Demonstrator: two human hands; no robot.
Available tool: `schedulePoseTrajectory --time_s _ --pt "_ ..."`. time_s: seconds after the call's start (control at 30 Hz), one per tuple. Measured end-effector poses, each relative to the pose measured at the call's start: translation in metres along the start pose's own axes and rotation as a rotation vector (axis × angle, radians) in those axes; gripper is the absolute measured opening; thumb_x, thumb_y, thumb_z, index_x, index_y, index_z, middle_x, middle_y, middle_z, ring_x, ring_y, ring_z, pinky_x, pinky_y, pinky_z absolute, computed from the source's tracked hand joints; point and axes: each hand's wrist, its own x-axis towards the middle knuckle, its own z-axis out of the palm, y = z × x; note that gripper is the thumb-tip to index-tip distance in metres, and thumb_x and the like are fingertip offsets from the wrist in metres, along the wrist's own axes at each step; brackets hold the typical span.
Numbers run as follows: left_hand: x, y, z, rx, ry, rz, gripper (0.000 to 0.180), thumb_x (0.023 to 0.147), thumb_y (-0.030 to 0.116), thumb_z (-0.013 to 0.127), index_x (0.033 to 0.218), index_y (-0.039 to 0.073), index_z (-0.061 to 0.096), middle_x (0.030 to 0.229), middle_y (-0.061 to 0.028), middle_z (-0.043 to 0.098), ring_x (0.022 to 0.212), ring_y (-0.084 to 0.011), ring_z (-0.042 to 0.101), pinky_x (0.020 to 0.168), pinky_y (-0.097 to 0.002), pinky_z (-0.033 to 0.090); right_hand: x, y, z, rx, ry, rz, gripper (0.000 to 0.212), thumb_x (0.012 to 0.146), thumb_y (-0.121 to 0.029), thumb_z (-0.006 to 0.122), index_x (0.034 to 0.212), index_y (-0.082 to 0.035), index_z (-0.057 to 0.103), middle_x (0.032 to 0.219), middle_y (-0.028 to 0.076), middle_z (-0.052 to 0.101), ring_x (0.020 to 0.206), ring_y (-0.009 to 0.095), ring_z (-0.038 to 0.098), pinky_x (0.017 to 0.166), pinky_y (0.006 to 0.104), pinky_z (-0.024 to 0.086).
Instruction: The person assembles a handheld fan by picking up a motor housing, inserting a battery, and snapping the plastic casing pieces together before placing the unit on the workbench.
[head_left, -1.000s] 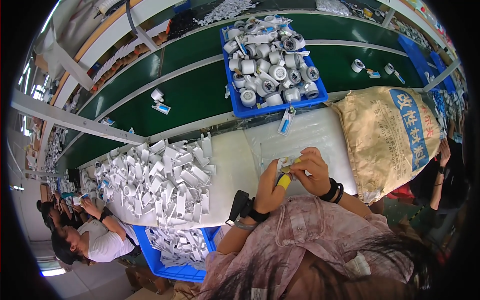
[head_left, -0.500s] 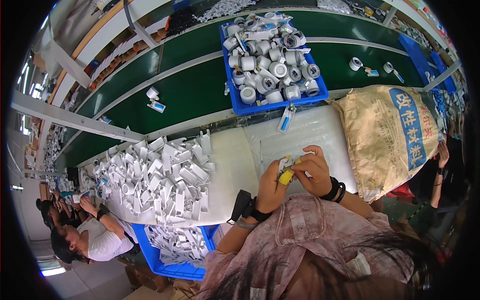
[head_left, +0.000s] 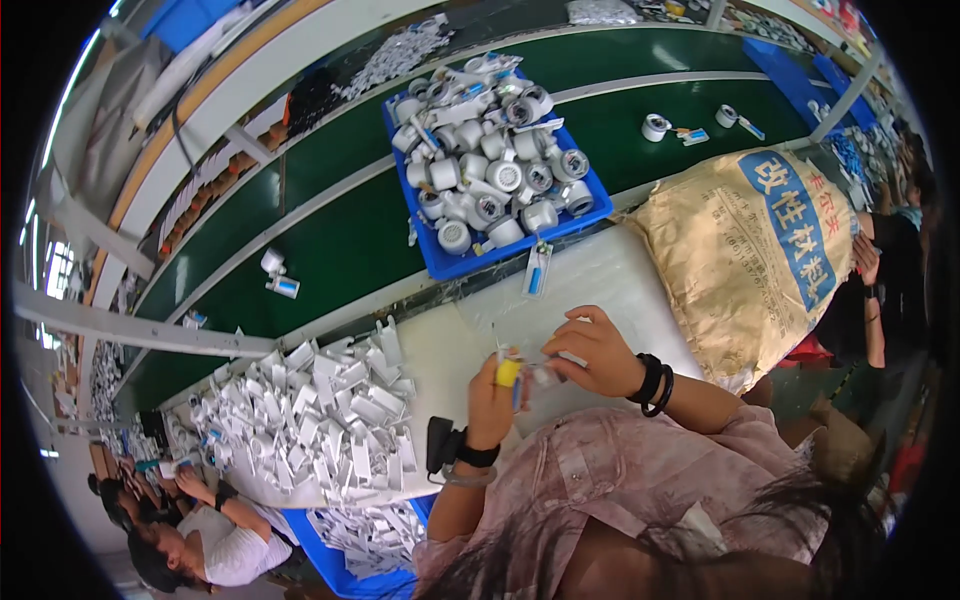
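Observation:
My left hand [head_left: 487, 408] is closed around a small yellow piece [head_left: 508, 372]. A bit of blue shows beneath it, and its kind is unclear. Just to the right, my right hand [head_left: 598, 356] has its fingers bent together at a smeared whitish part [head_left: 542, 376]; I cannot make out what that is. A thin rod [head_left: 494, 335] shows just above my left hand, over the pale mat [head_left: 590, 290]. To the left lies a heap of white plastic housings [head_left: 310, 415]. Beyond my hands, a small white piece with a blue strip [head_left: 537, 270] lies by the mat's far edge.
A blue crate [head_left: 468, 264] piled with round white lamp-like units stands at the back, beside the green conveyor [head_left: 345, 240]. A large brown sack [head_left: 720, 270] lies at right. Below the heap is another blue bin [head_left: 340, 575]. Co-workers sit at lower left and far right.
My hands have moved left and drawn a little apart, the yellow piece staying in my left hand. The whole view has shifted and tilted.

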Motion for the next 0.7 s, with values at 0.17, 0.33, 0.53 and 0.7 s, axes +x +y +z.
schedulePoseTrajectory --time_s 0.17,0.33,0.53,0.7 --pt "0.054 -0.008 -0.071 -0.070 0.278 0.040 0.031 0.098 0.026 0.042 0.121 0.007 0.049 0.083 -0.0097 0.061 0.058 -0.0141 0.059 0.045 -0.0281 0.053 0.024 0.077 -0.060 0.066 -0.034 0.346 0.017 0.080 -0.013 0.068 0.095 -0.008 0.063 0.088 0.007 0.064 0.081 0.023 0.063 0.079 0.0376 0.048" --pt "0.130 -0.031 -0.146 0.003 0.524 0.075 0.025 0.095 0.026 0.042 0.113 0.009 0.049 0.084 -0.0089 0.062 0.056 -0.0151 0.059 0.045 -0.0288 0.051 0.025 0.213 -0.133 -0.326 -0.004 0.521 0.031 0.078 -0.025 0.070 0.098 -0.003 0.063 0.091 0.015 0.066 0.080 0.029 0.065 0.072 0.0371 0.052" --pt "0.208 -0.062 -0.201 0.080 0.744 -0.159 0.031 0.093 0.017 0.046 0.122 0.005 0.046 0.098 -0.0102 0.060 0.081 -0.0156 0.060 0.060 -0.0280 0.045 0.010 0.400 -0.199 0.220 0.054 1.397 0.031 0.089 -0.028 0.061 0.101 0.001 0.060 0.079 0.010 0.066 0.058 0.022 0.065 0.054 0.0315 0.052" --pt "0.220 -0.129 -0.246 0.547 0.751 -0.049 0.043 0.086 0.003 0.056 0.126 -0.008 0.044 0.121 -0.0200 0.052 0.113 -0.0278 0.051 0.095 -0.0337 0.039 0.011 0.492 -0.195 0.112 0.164 1.561 0.032 0.096 -0.035 0.047 0.105 -0.007 0.059 0.093 0.014 0.067 0.061 0.023 0.067 0.048 0.0332 0.054"
